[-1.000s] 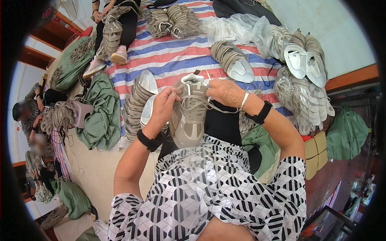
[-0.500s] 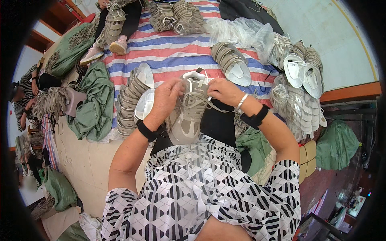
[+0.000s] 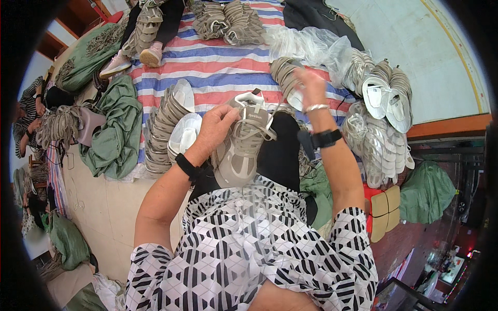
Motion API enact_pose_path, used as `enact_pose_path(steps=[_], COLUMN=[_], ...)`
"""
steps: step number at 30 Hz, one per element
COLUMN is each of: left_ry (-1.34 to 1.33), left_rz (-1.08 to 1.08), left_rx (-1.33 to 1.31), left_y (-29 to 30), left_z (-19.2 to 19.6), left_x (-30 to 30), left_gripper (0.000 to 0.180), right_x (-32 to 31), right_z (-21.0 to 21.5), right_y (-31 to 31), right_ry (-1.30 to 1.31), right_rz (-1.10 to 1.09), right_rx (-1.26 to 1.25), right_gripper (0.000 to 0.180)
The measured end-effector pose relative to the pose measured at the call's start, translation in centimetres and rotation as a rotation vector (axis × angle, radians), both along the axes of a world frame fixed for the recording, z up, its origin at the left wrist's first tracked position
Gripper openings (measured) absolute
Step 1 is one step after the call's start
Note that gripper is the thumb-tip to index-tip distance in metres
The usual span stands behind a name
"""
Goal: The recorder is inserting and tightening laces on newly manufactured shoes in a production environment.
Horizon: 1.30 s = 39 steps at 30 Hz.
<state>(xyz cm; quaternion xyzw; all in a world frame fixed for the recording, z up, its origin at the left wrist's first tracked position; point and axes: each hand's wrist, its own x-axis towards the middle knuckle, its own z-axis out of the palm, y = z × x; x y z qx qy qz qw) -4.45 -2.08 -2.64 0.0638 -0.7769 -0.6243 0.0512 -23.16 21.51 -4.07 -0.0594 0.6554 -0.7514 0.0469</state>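
Beige-and-white lace-up shoe [image 3: 241, 150] over lap, centre, toe at 6 o'clock. L hand [image 3: 217, 125]: grip clamped on its upper at 11. R hand [image 3: 313, 90] blurred, up at 2 o'clock; can't tell its grip. Prob. mid-lacing; next pull wants R fingers on flat beige lace [image 3: 259, 125].

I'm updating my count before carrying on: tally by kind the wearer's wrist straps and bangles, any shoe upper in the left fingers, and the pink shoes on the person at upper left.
Black band-shaped wrist straps: 2
Silver-coloured round bangle: 1
Beige lace-up shoe upper: 1
Pale pink shoes: 2
Total: 6
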Motion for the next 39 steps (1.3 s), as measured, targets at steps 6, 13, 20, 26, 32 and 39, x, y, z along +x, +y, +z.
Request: enact_pose_path(steps=[6, 13, 20, 26, 32, 39], left_ry=[0.281, -0.095, -0.135, -0.138, -0.138, -0.147], left_rz=[0.154, -0.029, -0.004, -0.051, -0.039, 0.062], left_rx=[-0.206, 0.203, 0.330, 0.154, 0.082, -0.066], left_y=[0.6, -0.6, -0.6, -0.9, -0.7, -0.1], left_z=[1.5, -0.7, -0.8, -1.1, -0.2, -1.0], left_x=[0.8, 1.5, 1.2, 1.7, 1.2, 0.6], left_gripper=[0.021, 0.022, 0.026, 0.026, 0.030, 0.030], right_x=[1.3, 15.0, 15.6, 18.8, 13.9, 11.7], right_z=[-0.3, 2.9, 1.3, 0.5, 4.0, 3.7], right_y=[4.3, 2.0, -0.7, -0.7, 1.9, -5.7], right_ry=[0.273, -0.445, -0.442, -0.428, -0.044, 0.556], right_rz=[-0.043, 0.564, 0.461, 0.285, 0.007, 0.390], right_rx=[0.669, 0.558, 0.386, 0.231, 0.601, 0.724], right_gripper=[0.024, 0.027, 0.019, 0.018, 0.015, 0.015])
